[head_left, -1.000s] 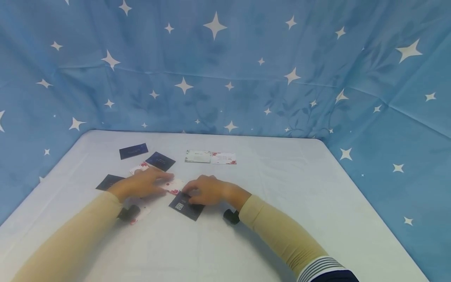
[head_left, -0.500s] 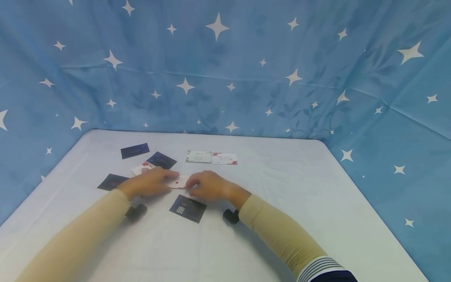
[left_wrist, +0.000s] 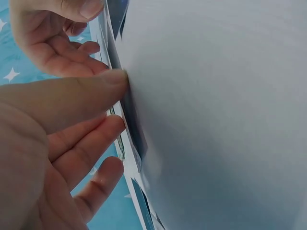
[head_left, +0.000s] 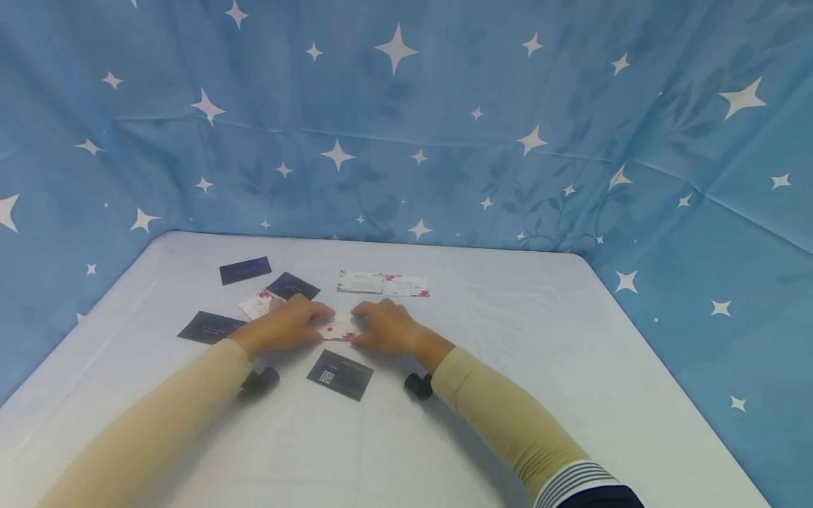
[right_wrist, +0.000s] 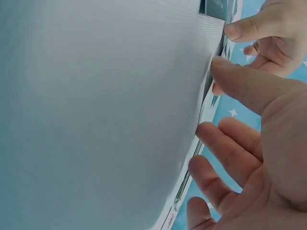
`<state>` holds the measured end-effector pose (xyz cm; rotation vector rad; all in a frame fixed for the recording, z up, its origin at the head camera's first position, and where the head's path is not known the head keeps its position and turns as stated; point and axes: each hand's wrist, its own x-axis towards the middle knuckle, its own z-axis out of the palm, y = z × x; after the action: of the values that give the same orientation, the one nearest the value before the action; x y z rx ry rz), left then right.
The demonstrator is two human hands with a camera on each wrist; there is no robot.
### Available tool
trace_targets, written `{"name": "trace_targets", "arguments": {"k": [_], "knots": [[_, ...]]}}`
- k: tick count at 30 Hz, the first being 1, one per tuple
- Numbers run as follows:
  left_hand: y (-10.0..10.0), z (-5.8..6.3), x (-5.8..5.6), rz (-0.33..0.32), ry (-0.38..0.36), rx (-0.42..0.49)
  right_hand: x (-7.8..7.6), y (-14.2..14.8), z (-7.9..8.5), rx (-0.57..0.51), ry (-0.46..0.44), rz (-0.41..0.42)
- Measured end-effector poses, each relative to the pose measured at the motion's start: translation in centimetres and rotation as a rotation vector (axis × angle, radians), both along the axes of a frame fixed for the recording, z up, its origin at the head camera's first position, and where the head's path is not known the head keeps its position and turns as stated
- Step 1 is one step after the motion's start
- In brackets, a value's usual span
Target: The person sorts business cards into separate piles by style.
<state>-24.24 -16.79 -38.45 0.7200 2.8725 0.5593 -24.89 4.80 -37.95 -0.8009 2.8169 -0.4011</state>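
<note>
Both hands meet at a white business card with red flowers [head_left: 339, 329] near the middle of the table. At its left end my left hand [head_left: 286, 326] grips it, thumb on the near edge and fingertips on the far edge. My right hand [head_left: 389, 327] grips the opposite end in the same way. In the left wrist view the left thumb [left_wrist: 112, 81] presses the card's edge; the right wrist view shows the right thumb [right_wrist: 228, 72] there too. Just nearer lies a dark business card with a QR code [head_left: 341, 375], untouched.
Dark cards lie to the left: one at the back [head_left: 245, 270], one nearer [head_left: 209, 327], and another [head_left: 293, 286] beside a red-flowered white card [head_left: 257, 304]. Behind the hands are a pale card stack [head_left: 360, 281] and a red-flowered card [head_left: 407, 286]. A starry blue curtain [head_left: 444, 176] hangs behind.
My right hand has left the dark QR-code card and moved up to the white card's right end. My left hand has shifted right, and the white card has moved rightward and straightened.
</note>
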Motion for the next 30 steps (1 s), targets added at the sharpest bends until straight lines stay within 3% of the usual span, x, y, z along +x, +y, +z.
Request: {"name": "trace_targets", "arguments": {"k": [5,9,14,22,30], "knots": [[0.34,0.19,0.10,0.022,-0.046,0.036,-0.20,-0.10,-0.05,-0.002,0.004,0.000],[0.30,0.22,0.18,0.074,-0.087,0.050,-0.34,-0.05,-0.14,0.008,-0.005,-0.016],[0.04,0.26,0.19,0.112,-0.042,0.000,-0.48,-0.05,-0.16,-0.025,-0.036,-0.050],[0.00,0.29,-0.07,0.102,-0.004,-0.008,-0.66,0.03,-0.23,-0.051,-0.076,-0.117],[0.45,0.31,-0.29,0.073,0.055,0.008,-0.89,0.50,-0.32,-0.022,-0.009,-0.083]]}}
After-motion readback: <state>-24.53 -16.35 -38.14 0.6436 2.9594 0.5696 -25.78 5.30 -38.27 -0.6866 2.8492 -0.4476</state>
